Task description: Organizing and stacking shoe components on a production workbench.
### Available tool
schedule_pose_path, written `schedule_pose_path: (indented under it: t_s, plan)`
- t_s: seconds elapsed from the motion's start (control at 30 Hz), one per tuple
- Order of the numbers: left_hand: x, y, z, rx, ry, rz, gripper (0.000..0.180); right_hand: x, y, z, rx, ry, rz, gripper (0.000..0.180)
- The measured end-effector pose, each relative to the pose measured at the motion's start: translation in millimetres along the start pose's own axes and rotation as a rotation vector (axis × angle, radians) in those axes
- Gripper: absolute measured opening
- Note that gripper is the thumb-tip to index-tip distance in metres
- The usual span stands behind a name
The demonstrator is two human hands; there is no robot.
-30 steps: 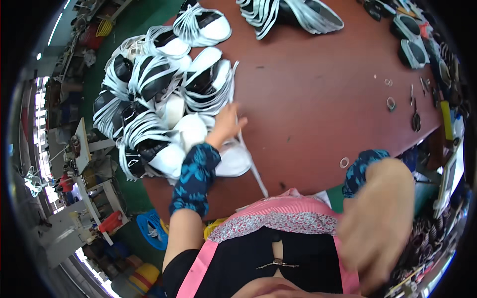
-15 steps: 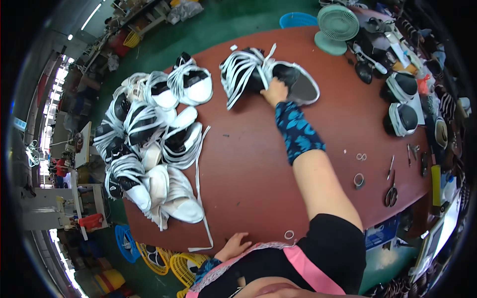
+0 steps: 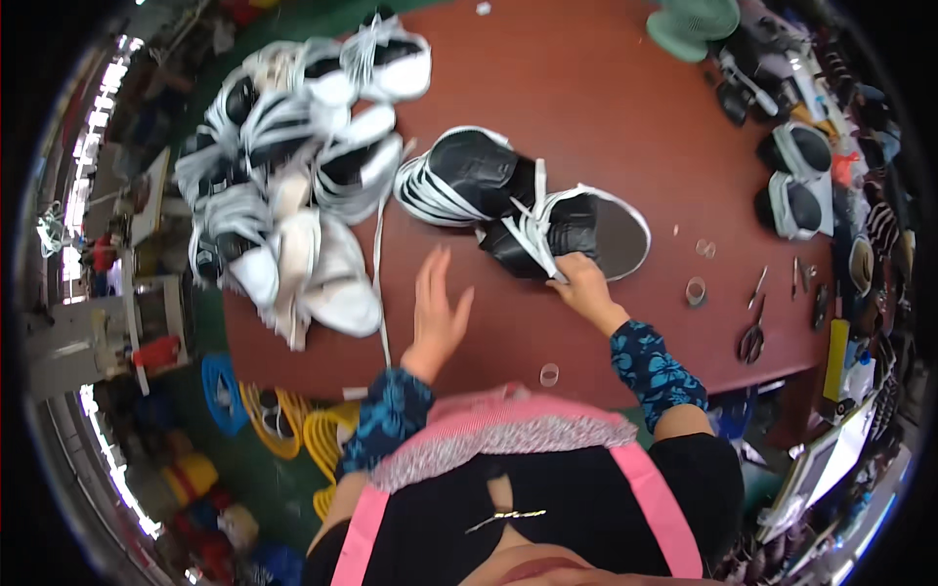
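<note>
Right hand closed on near edge of black-and-white shoe upper, second upper left of that grip, left hand spread and empty; work looks barely begun, shoe pile farther left untouched.

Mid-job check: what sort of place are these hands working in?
Probably a shoe workshop: black-and-white shoe pieces with white strips are heaped on a reddish-brown table, the right hand holds a black, white-edged shoe piece, and dark-handled metal scissors lie toward the table's right.
</note>
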State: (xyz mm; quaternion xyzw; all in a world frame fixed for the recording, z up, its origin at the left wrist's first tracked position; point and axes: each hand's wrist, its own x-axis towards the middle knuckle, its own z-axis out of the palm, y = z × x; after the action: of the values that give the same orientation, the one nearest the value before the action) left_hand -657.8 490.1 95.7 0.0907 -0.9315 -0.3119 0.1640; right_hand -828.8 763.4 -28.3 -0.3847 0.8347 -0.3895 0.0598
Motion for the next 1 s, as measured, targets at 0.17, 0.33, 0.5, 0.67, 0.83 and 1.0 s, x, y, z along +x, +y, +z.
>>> schedule_pose_path:
  t_s: [0.17, 0.33, 0.5, 0.67, 0.83, 1.0]
  plan:
    - [-12, -11, 6, 0.021, -0.058, 0.148, 0.078, -119, -59, 14, 0.028, -0.028, 0.108, 0.041]
    - [-47, -8, 42, -0.018, -0.342, 0.398, 0.062, -201, -112, 13, -0.015, -0.126, 0.138, 0.045]
    - [-91, 1, 88, -0.037, -0.426, 0.602, 0.024, -250, -147, 27, -0.020, -0.073, 0.331, 0.050]
    - [-98, 3, 89, -0.145, -0.412, 0.476, 0.010, -224, -174, 22, 0.666, 0.208, 0.667, 0.043]
    - [-101, 26, 79, -0.422, -0.768, 0.234, 0.020, -178, -168, 24, 0.610, 0.318, 0.665, 0.027]
    - [-105, 48, 73, -0.510, -0.695, 0.089, 0.019, -175, -151, 7, 0.830, 0.370, 0.805, 0.019]
